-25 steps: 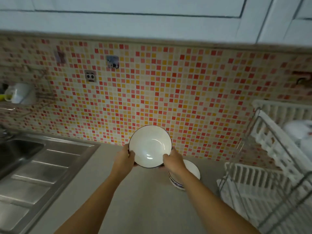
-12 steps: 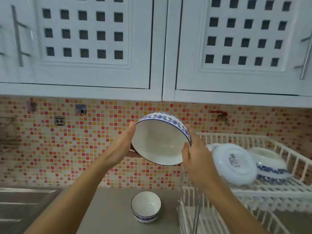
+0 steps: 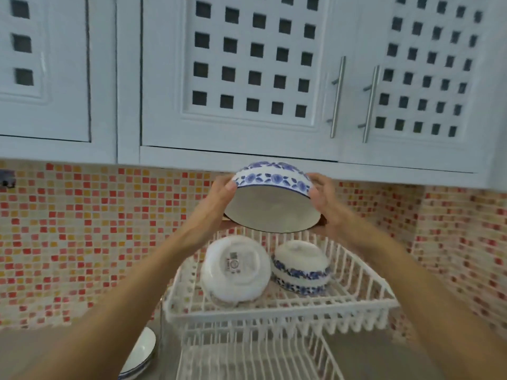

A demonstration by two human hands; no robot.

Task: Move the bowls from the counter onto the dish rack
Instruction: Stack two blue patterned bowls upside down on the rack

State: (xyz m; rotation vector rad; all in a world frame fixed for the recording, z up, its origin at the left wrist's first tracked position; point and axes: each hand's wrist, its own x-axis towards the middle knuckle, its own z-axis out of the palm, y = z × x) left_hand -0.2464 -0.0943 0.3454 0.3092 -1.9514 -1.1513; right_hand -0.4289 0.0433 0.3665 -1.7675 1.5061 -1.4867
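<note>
Both hands hold a white bowl with a blue flower band [image 3: 271,198], tipped so its opening faces me, above the upper tier of the white wire dish rack [image 3: 279,315]. My left hand [image 3: 219,196] grips its left rim and my right hand [image 3: 325,198] its right rim. On the upper tier lie two overturned bowls: a plain white one with a label on its base [image 3: 236,270] and a blue-patterned one [image 3: 300,267]. Another bowl [image 3: 140,355] stands on the counter at the lower left, partly hidden by my left arm.
White cabinets with metal handles [image 3: 338,97] hang close above the held bowl. A red and yellow mosaic backsplash [image 3: 82,229] runs behind. The rack's lower tier [image 3: 260,357] sits under the upper one on the grey counter [image 3: 370,357].
The bowl was lifted from counter height and carried right, and it now hangs over the rack's upper tier. It has tipped further over, and my view has swung up and right.
</note>
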